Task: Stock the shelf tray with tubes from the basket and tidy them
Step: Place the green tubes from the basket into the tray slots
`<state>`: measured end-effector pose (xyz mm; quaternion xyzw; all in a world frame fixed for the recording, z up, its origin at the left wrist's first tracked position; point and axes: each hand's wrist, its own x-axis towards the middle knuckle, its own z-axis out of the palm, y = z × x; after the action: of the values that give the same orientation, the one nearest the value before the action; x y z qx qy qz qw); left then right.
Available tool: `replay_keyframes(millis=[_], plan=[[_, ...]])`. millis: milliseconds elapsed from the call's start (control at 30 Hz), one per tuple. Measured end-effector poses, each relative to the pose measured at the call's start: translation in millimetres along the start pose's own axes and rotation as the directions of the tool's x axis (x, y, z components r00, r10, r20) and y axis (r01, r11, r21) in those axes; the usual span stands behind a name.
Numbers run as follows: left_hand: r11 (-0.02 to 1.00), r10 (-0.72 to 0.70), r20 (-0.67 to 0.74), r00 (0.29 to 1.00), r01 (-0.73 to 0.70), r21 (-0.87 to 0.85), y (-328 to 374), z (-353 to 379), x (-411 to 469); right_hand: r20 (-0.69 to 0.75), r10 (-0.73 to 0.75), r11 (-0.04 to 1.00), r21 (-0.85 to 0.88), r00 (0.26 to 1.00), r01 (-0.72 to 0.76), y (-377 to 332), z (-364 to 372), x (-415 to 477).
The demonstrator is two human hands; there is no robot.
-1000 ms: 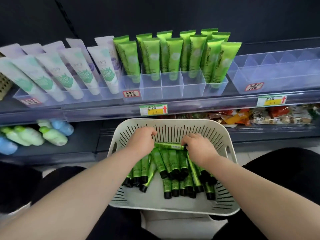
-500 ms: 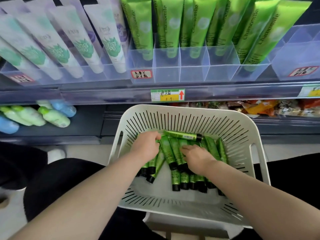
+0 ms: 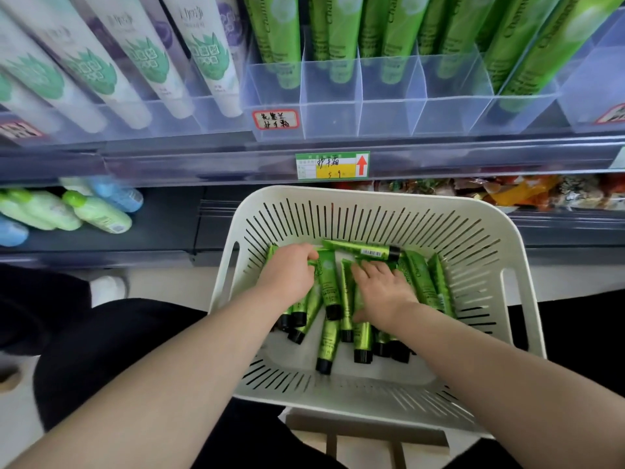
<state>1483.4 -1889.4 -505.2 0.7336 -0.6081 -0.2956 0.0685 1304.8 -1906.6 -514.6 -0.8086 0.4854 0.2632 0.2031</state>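
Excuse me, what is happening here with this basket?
A person has both hands in the white basket, on a pile of small green tubes. The left hand curls over some tubes; the right hand lies on others, fingers spread. The clear shelf tray above holds taller green tubes behind vacant front compartments.

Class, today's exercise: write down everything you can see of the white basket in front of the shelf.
The white basket looks like moulded plastic: rectangular, round-cornered, its flared walls cut with narrow slits, a handle slot in each side. It sits upright, open-topped, before the shelf on a pale support. A heap of green tubes with black caps lies on its floor; the left hand curls over some, the right hand lies on others.
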Motion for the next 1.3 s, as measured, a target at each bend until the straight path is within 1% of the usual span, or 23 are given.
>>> replay_keyframes(millis=[67,133,200,267,300,367,433,567,667,733,833,867,933,1000,1100,1200,1300], plan=[[1.000,-0.015,0.003,1.000,0.015,-0.002,-3,-1,1,0.031,0.048,0.997,-0.062,0.998,-0.046,-1,-5,4],[1.000,-0.029,0.008,1.000,0.029,0.001,-5,-1,2,0.005,0.077,0.997,-0.014,0.997,-0.077,-1,-6,4],[0.999,-0.034,0.019,0.999,0.034,-0.001,-5,0,3,-0.046,0.098,0.980,0.176,0.994,-0.089,2,-5,1],[0.999,-0.033,0.039,0.999,0.033,-0.007,-3,3,6,-0.063,0.132,0.915,0.392,0.989,-0.098,7,-10,-7],[0.999,-0.034,0.052,0.998,0.035,-0.008,-1,5,8,-0.052,0.138,0.887,0.450,0.989,-0.100,12,-14,-12],[0.999,-0.045,0.077,0.996,0.047,-0.014,4,11,14,-0.039,0.138,0.854,0.511,0.990,-0.099,24,-25,-24],[0.998,-0.058,0.094,0.994,0.060,-0.014,13,18,20,-0.053,0.151,0.809,0.581,0.987,-0.092,37,-34,-36],[0.994,-0.105,0.114,0.988,0.107,-0.006,36,35,32,-0.159,0.149,0.775,0.632,0.976,-0.015,52,-45,-55],[0.983,-0.172,0.128,0.977,0.162,0.083,50,46,39,-0.231,0.173,0.771,0.636,0.958,0.014,55,-48,-60],[0.973,-0.220,0.122,0.968,0.208,0.104,57,52,40,-0.239,0.172,0.764,0.644,0.956,0.024,58,-48,-63],[0.959,-0.276,0.083,0.958,0.269,0.085,62,56,38,-0.233,0.155,0.753,0.657,0.960,0.037,64,-48,-65],[0.955,-0.294,0.085,0.952,0.290,0.059,63,55,37,-0.234,0.153,0.747,0.663,0.960,0.043,66,-48,-65],[0.952,-0.307,0.134,0.942,0.306,0.034,68,51,36,-0.237,0.153,0.736,0.675,0.959,0.050,67,-49,-65],[0.961,-0.277,0.201,0.940,0.268,0.072,71,45,32,-0.233,0.157,0.728,0.684,0.960,0.047,67,-50,-63],[0.978,-0.208,0.202,0.957,0.199,0.062,71,32,20,-0.251,0.155,0.741,0.669,0.955,0.056,64,-52,-66],[0.997,-0.080,0.136,0.988,0.078,0.022,66,16,3,-0.304,0.163,0.752,0.654,0.939,0.082,60,-57,-73],[0.999,0.025,0.007,1.000,-0.025,-0.022,68,-5,-15,-0.375,0.167,0.775,0.622,0.912,0.114,59,-63,-84]])
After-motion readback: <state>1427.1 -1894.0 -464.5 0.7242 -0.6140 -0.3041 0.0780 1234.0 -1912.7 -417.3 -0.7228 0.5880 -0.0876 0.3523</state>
